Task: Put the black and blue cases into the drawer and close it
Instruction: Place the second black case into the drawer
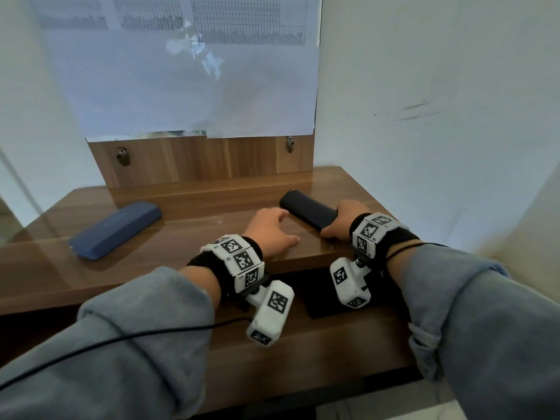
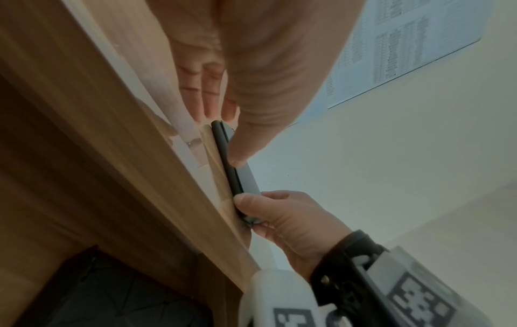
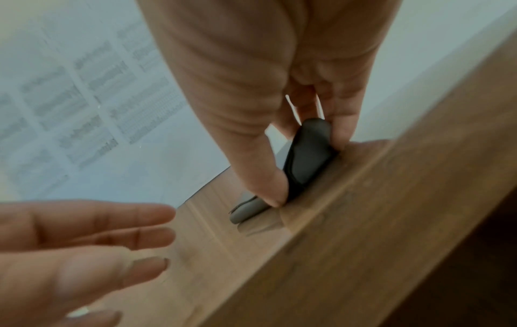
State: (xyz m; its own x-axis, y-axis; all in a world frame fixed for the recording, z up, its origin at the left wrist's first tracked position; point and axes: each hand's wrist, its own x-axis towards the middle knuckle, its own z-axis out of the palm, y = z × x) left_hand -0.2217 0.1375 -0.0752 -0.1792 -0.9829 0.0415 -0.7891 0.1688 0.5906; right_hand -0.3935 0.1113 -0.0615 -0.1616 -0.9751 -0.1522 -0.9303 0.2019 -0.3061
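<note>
The black case (image 1: 306, 209) lies on the right of the wooden desk (image 1: 169, 268). My right hand (image 1: 335, 222) grips its near end; in the right wrist view the thumb and fingers pinch the case (image 3: 306, 152) from both sides. My left hand (image 1: 281, 230) is open just left of the case, fingers straight over the desk top, and holds nothing. The left wrist view shows the case (image 2: 233, 172) edge-on, with the right hand (image 2: 282, 212) at its end. The blue case (image 1: 116, 230) lies apart at the desk's left. Below the desk edge, the drawer (image 1: 303, 350) stands pulled out, its inside dark (image 1: 306, 295).
A wooden back panel (image 1: 200, 159) with two metal clips rises behind the desk, papers hanging above it. A white wall (image 1: 439, 131) closes the right side. A black cable (image 1: 121, 338) crosses my left sleeve.
</note>
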